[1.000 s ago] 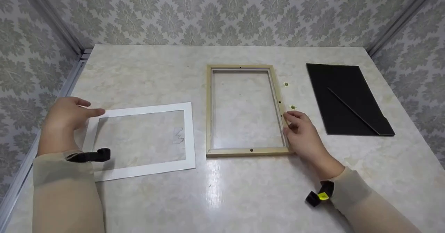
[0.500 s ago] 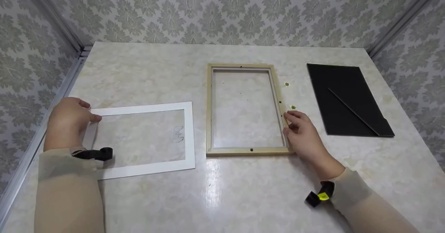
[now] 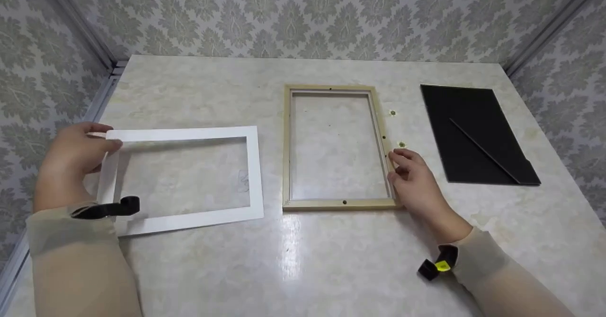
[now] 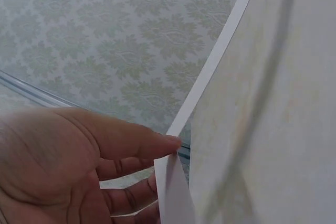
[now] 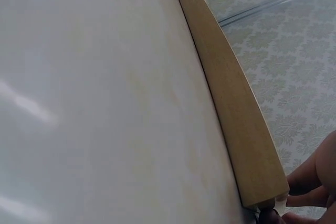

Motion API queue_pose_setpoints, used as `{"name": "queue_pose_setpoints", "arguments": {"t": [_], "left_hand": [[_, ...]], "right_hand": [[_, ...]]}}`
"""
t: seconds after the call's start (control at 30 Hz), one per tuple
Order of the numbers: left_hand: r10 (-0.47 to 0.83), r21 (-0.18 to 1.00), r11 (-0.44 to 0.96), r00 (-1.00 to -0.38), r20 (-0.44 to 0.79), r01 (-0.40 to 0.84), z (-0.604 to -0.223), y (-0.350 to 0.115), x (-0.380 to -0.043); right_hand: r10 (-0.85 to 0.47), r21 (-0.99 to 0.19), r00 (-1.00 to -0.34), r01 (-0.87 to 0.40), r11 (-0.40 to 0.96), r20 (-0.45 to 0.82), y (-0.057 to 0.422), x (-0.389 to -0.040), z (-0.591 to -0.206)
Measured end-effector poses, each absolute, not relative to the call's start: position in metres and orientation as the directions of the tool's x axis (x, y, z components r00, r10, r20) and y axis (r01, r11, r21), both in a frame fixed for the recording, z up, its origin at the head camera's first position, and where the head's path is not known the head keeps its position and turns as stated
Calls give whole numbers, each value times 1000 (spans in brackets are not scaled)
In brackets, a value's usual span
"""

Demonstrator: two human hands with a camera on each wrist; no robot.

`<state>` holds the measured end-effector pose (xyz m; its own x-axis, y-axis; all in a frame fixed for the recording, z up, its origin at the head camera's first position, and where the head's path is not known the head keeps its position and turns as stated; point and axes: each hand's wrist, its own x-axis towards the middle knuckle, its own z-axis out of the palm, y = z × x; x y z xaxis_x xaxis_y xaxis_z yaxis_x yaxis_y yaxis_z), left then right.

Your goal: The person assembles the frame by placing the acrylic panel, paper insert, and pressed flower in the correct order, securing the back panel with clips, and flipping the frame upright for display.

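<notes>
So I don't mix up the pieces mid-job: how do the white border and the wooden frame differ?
The white border is thin and flat; the wooden frame is pale tan with thick bars.
The border's long sides run across the table; the frame's run away from the person.
The left hand pinches the border's far left corner; the right hand touches the frame's right side.
Both are rectangular, the table showing through their middles.

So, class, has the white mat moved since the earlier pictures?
Yes; in the head view, the mat has shifted left and up, away from the wooden frame, toward the table's far edge.
</notes>
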<state>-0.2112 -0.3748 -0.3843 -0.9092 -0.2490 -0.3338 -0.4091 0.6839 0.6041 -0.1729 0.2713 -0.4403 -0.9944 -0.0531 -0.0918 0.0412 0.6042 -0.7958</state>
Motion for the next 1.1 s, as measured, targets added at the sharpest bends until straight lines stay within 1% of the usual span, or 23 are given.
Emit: {"name": "queue_pose_setpoints", "arguments": {"t": [0.17,0.27,0.37,0.43,0.53,0.6,0.83,0.9,1.0,1.1], "left_hand": [[-295,694,601,-917,-269,-397,-386,-379,-213],[-337,772,500,-909,-244,-393,-386,-377,-213],[-379,870,330,-895,-234,-367,-386,-371,-215],[-400,926,191,-887,-228,-325,-386,-368,-217],[-425,971,-7,-879,-219,-238,-386,-365,-219],[-442,978,-104,-872,-209,-182,-386,-365,-220],[-518,949,-314,-831,-202,-35,-381,-355,-222],[-508,922,-387,-835,-211,2,-377,-350,-222],[-477,894,-446,-853,-213,27,-376,-341,-225],[-445,890,-455,-871,-208,19,-376,-327,-229]], "right_hand": [[-51,-792,-994,44,609,-94,271,-172,-440],[-52,-788,-995,37,615,-87,271,-172,-441],[-56,-787,-995,27,616,-78,271,-173,-441],[-56,-789,-996,25,614,-75,271,-173,-441],[-55,-789,-996,27,614,-77,271,-173,-441],[-53,-789,-995,31,614,-80,271,-173,-441],[-66,-803,-994,32,596,-89,270,-172,-442],[-73,-789,-994,23,614,-86,271,-172,-442],[-77,-770,-993,19,637,-88,271,-173,-442],[-79,-760,-992,21,650,-95,271,-173,-441]]}}
